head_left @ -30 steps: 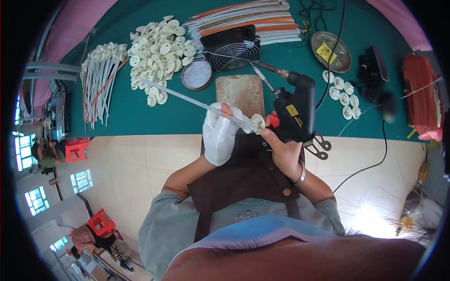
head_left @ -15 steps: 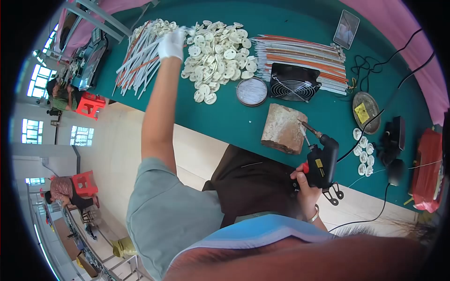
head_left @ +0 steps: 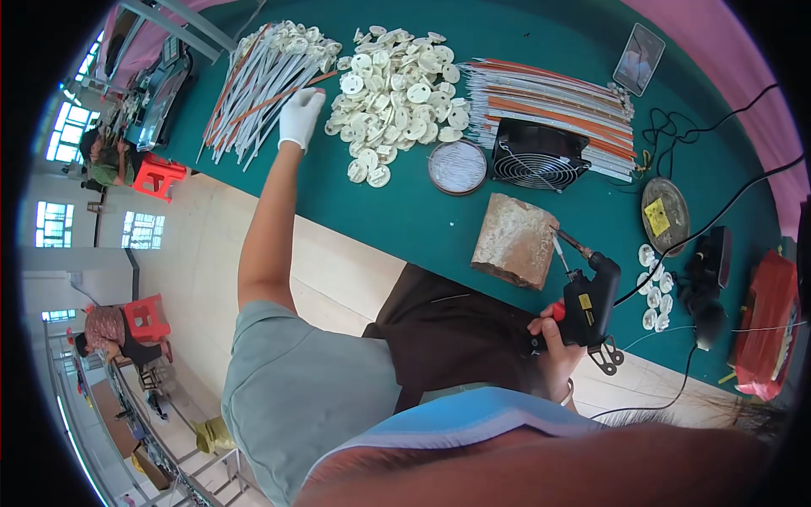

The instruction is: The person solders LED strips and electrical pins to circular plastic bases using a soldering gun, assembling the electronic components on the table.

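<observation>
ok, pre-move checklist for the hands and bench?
1. Black pistol-shaped soldering gun held in the bare right hand: ok.
2. Its metal tip away from the white-gloved left hand: ok.
3. Tip clear of the brown-grey rectangular block: cannot tell, they meet or overlap in view.
4. Left hand empty: cannot tell; it's at the left pile of thin grey-and-orange strips.
5. Round off-white discs in supply: ok, heaped on the green table.
</observation>
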Available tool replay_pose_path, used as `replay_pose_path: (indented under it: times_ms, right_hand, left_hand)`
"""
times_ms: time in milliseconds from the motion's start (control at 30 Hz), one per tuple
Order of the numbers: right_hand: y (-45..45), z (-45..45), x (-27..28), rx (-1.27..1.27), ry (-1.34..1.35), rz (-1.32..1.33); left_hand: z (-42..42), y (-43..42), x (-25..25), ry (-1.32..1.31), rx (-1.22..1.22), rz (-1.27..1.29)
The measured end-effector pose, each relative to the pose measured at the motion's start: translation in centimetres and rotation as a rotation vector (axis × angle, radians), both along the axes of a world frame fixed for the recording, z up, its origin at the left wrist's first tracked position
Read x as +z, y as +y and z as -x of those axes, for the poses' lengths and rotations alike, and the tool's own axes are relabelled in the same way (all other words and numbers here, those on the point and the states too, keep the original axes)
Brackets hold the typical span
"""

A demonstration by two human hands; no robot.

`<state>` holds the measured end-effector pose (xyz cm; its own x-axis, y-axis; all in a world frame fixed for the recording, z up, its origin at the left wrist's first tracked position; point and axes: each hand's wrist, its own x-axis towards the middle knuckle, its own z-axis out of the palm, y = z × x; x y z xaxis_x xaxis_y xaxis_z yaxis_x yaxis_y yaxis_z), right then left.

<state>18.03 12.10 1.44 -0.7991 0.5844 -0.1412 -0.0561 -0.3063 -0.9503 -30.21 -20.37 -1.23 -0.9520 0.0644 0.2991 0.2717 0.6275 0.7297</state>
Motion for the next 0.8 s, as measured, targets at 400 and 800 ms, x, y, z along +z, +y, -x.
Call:
replay_pose_path:
  times_ms: [400,800]
  right_hand:
    - [0.0,-0.8,1.0,0.005,0.013,0.028]
    - [0.7,-1.4,0.0,0.076,-0.088,0.03]
  left_hand:
    - [-5.7,8.5,5.3,0.157,-0.015,0.169]
    - [-28.3,17.4,5.0,0.383,-0.958,0.088]
